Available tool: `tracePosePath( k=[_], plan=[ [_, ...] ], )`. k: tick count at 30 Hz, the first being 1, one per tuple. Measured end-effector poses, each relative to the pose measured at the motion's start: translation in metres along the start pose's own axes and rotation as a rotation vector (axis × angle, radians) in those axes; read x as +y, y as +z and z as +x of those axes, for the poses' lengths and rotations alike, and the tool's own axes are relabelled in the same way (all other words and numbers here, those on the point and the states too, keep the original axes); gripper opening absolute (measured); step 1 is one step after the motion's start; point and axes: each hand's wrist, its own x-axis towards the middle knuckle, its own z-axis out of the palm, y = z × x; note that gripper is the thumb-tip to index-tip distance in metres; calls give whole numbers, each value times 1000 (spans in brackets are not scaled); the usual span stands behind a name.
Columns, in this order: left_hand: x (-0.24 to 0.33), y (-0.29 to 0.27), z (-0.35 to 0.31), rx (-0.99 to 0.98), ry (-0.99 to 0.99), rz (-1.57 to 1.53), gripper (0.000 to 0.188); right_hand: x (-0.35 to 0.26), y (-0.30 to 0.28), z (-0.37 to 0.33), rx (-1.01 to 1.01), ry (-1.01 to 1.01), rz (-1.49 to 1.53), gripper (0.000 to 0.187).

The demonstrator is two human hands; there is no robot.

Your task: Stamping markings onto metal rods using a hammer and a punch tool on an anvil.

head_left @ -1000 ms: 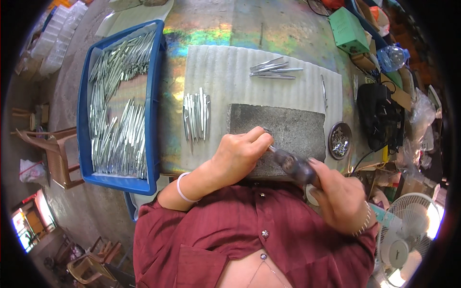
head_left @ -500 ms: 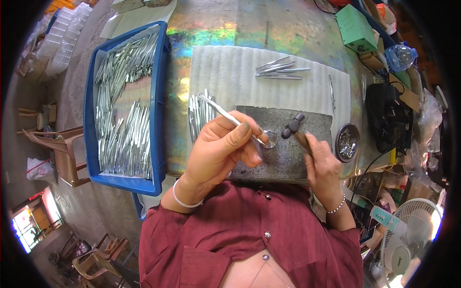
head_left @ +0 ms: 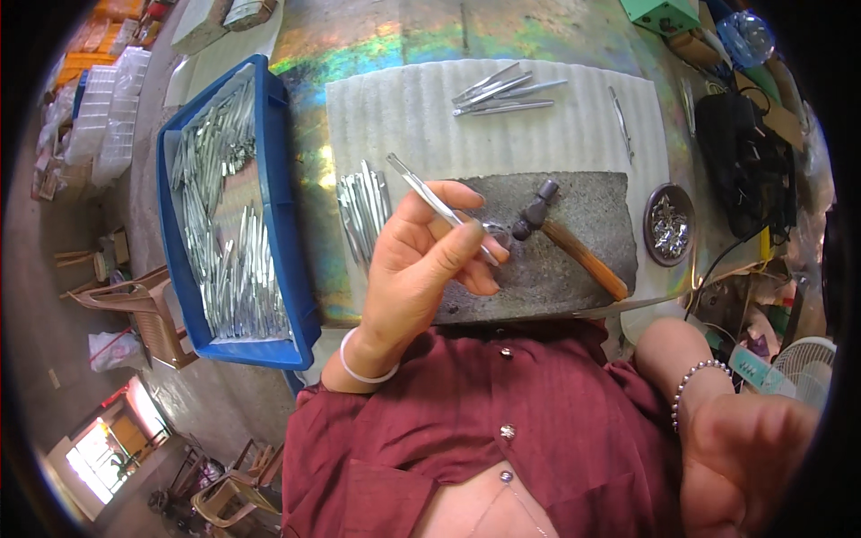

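My left hand pinches slim silver tweezers between thumb and fingers, tilted over the dark stone slab. Just beyond its fingertips, a small round metal piece on the slab is partly hidden. A hammer with a dark head and wooden handle lies on the slab, touched by neither hand. Low on the right, my right hand is raised close to the camera, away from the table. Its fingers are blurred and foreshortened, and no object shows in it.
A blue tray of silver tweezers stands on the left. More tweezers lie beside my left hand and on the white foam sheet. A round dish of metal scraps, a black bag and a fan are at right.
My right hand has let go of the hammer and moved down and right, off the slab. The hammer now lies on the slab. My left hand still holds the tweezers.
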Motion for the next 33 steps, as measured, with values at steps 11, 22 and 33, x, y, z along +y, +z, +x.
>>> tracePosePath(
  k=[11,22,33],
  plan=[
    [0,7,8,-51,8,144,22,39,-22,1,574,-218,162,43],
    [8,-9,-1,-13,173,262,21,251,53,30,-589,444,-1132,32],
    [-2,-2,-2,-38,103,185,24,91,69,47,-592,728,-114,10]
  ],
)
